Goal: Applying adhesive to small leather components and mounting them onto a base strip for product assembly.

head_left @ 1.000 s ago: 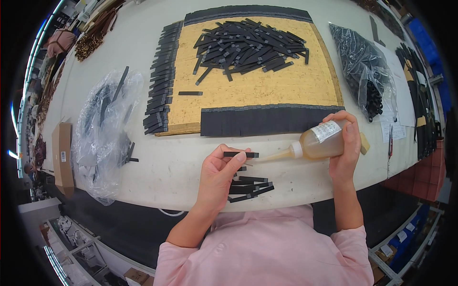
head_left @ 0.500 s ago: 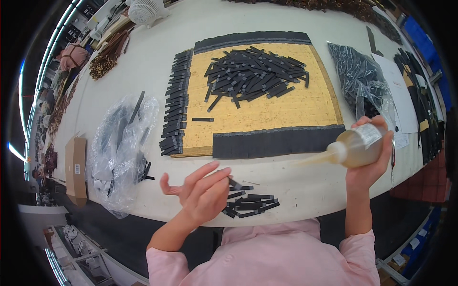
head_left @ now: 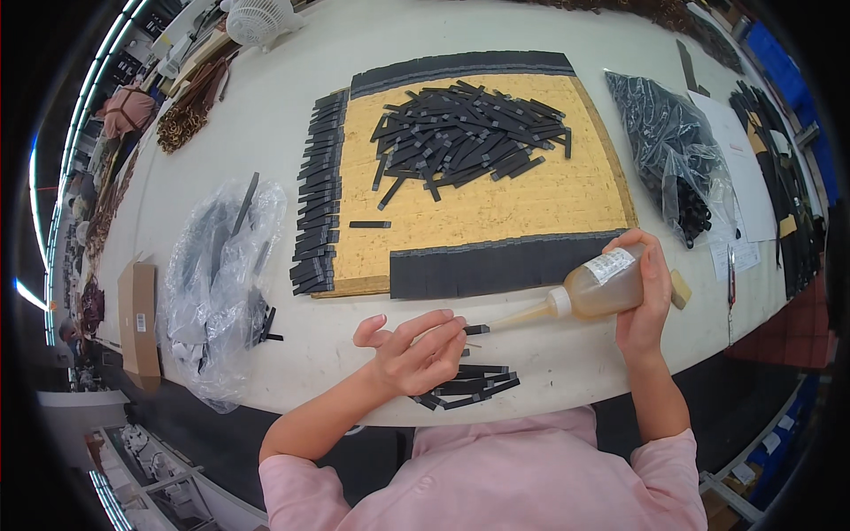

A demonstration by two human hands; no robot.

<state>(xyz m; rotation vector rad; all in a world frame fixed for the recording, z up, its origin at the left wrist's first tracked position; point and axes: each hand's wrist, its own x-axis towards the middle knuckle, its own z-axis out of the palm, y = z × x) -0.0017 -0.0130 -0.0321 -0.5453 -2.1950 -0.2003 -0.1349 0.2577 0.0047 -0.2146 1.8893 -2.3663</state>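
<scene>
My left hand [head_left: 418,354] pinches a small black strip [head_left: 478,329] between its fingertips, above the near edge of the table. Wrapped round a squeeze bottle [head_left: 595,288] of amber liquid, my right hand [head_left: 648,292] holds it tipped on its side. The bottle's thin nozzle [head_left: 513,316] points left, and its tip meets or nearly meets the end of the strip; I cannot tell which. A small heap of black strips [head_left: 478,382] lies just below my left hand. Beyond both hands is a yellow board [head_left: 478,217] with a big pile of black strips [head_left: 469,133] on it.
Black strips line the board's left edge [head_left: 317,199], and black bands border its far and near sides. A clear plastic bag [head_left: 221,292] and a cardboard box [head_left: 139,319] are at left. At right are a filled plastic bag [head_left: 664,142], a yellowish block [head_left: 680,290] and papers [head_left: 739,168].
The bottle has moved left and down toward my left hand. My left hand has shifted right, bringing the strip up to the nozzle. The yellowish block has come into sight.
</scene>
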